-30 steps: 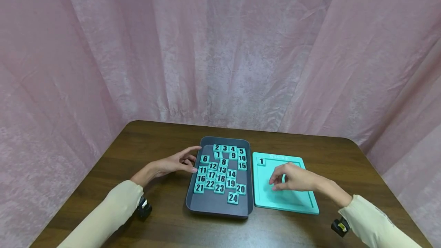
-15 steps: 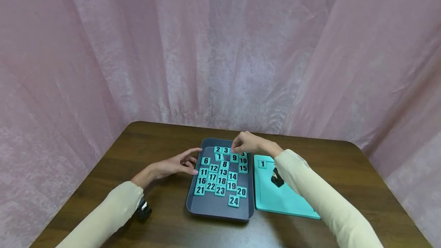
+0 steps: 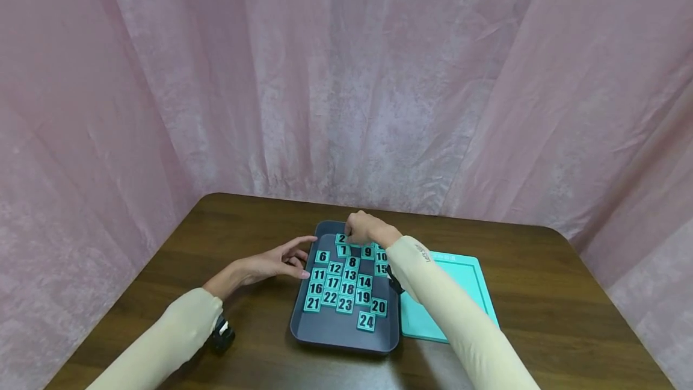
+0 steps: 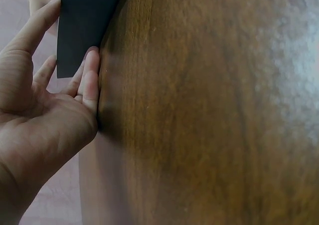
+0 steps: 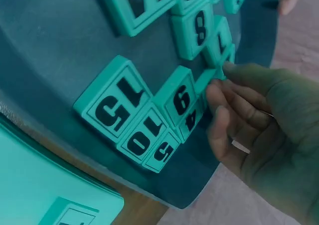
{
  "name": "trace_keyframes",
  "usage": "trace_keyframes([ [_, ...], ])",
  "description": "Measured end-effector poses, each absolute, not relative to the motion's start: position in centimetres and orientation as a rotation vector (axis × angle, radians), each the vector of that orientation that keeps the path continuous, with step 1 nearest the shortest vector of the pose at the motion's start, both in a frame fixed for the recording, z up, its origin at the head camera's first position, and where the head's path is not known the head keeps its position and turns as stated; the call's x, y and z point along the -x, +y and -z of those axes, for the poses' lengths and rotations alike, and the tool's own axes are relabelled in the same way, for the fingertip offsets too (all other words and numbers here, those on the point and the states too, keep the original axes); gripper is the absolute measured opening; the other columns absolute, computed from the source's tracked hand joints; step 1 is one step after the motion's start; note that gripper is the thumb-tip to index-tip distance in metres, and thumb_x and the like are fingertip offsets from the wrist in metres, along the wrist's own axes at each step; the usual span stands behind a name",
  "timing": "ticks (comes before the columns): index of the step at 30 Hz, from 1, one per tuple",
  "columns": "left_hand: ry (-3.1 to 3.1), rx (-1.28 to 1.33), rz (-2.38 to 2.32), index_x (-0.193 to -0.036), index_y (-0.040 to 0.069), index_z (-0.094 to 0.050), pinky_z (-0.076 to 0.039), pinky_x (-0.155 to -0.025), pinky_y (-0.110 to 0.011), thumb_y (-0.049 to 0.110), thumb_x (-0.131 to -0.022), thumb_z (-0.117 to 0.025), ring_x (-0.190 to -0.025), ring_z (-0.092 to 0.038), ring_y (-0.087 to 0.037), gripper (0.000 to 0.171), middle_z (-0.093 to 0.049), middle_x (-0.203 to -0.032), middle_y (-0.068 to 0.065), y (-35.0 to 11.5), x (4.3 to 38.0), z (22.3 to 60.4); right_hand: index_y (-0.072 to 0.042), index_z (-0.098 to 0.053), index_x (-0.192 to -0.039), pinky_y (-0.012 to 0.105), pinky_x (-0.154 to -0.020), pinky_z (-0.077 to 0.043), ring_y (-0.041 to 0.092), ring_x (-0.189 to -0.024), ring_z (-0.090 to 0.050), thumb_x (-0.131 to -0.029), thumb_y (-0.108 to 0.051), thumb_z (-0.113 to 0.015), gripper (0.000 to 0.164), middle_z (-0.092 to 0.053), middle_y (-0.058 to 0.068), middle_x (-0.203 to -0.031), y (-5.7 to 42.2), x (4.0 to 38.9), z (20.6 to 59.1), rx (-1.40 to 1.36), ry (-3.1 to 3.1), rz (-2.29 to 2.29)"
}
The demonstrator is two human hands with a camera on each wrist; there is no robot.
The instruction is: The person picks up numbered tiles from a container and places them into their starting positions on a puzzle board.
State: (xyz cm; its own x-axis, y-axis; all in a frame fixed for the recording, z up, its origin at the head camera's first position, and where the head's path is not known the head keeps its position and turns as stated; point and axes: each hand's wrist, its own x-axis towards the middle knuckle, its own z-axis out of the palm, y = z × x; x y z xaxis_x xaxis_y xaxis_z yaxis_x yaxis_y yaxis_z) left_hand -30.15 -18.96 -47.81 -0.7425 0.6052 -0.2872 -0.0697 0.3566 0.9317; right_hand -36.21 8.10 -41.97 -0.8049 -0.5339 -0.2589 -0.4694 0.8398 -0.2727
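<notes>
A dark grey tray (image 3: 330,333) holds several numbered turquoise tiles, with the 24 tile (image 3: 366,321) nearest its front. My left hand (image 3: 276,262) rests its thumb and index finger against the tray's left rim, the other fingers loosely bent. My right hand (image 3: 368,229) reaches over the tray's far end, its fingertips beside the 2 tile (image 3: 340,239). In the right wrist view its curved fingers and thumb are close together by the 4 tile (image 5: 191,120) and 9 tile (image 5: 181,101). The 3 tile is mostly hidden; whether the fingers pinch a tile is unclear.
A turquoise board (image 3: 465,275) lies right of the tray, partly covered by the right sleeve (image 3: 449,312). One tile (image 5: 77,216) shows at the board's corner in the right wrist view. The wooden table (image 3: 541,306) extends around both, and pink curtains (image 3: 400,77) hang behind.
My right hand has moved left from above the board to the tray's far end, passing the 4 tile and reaching the 2 and 3 tiles. The left hand has stayed at the rim.
</notes>
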Motion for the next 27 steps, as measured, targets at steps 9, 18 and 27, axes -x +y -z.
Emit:
trace_keyframes([
  [9, 1.994, -0.478, -1.439, -0.162, 0.031, -0.024, -0.047, -0.104, -0.04, 0.025, -0.093, -0.078, -0.115, -0.057, -0.023, 0.088, -0.047, -0.148, -0.016, -18.8, 30.1, 47.7, -0.011, -0.077, -0.107, 0.032, -0.072, -0.057, 0.015, -0.073, -0.067, -0.098, -0.019, -0.071, 0.014, -0.074, 0.005, -0.103, 7.6, 35.8, 41.9, 0.731, 2.742, 0.194],
  [18, 1.986, -0.488, -1.436, -0.162, 0.032, -0.023, -0.047, -0.106, -0.042, 0.027, -0.093, -0.078, -0.114, -0.058, -0.023, 0.088, -0.047, -0.148, -0.015, -18.6, 30.2, 47.6, -0.018, -0.057, -0.063, 0.027, -0.05, -0.03, 0.009, -0.049, -0.034, -0.095, -0.045, -0.072, 0.044, -0.036, -0.006, -0.054, 6.5, 36.2, 42.6, 0.714, 2.781, 0.061],
  [27, 1.965, -0.536, -1.437, -0.163, 0.027, -0.02, -0.048, -0.104, -0.04, 0.025, -0.095, -0.075, -0.112, -0.059, -0.022, 0.088, -0.046, -0.148, -0.019, -18.1, 30.6, 47.5, -0.014, -0.075, -0.12, 0.036, -0.083, -0.06, 0.018, -0.097, -0.07, -0.093, -0.041, -0.076, 0.038, -0.073, 0.003, -0.118, 7.0, 35.6, 42.3, 0.687, 2.787, 0.045],
])
